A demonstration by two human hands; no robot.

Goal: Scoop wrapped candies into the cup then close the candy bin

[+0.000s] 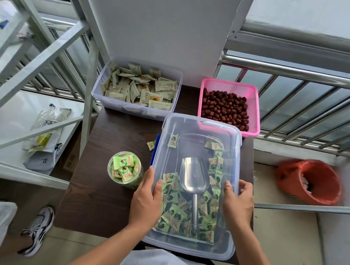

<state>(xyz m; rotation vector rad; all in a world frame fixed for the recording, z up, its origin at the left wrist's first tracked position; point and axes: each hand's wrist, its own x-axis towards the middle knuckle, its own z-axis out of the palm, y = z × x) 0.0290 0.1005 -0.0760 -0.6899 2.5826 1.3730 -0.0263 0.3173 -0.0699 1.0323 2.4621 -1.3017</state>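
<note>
Both hands grip lid: left hand (147, 197) on left edge, right hand (237, 203) on right. Lid (200, 141) rests over bin (187, 247); scoop (194, 179) inside on candies (174, 215). Cup (125, 168) full, just left. Risk: skewed lid, latches miss; elbow topples cup.

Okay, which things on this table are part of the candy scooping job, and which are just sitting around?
Part of the job:
- candy bin holding green wrapped candies
- clear lid, held by left hand and right hand
- metal scoop, lying in the bin
- cup, filled with candies

Just lying about:
- tub of beige packets
- pink basket of red dates
- one stray candy on the table
</note>
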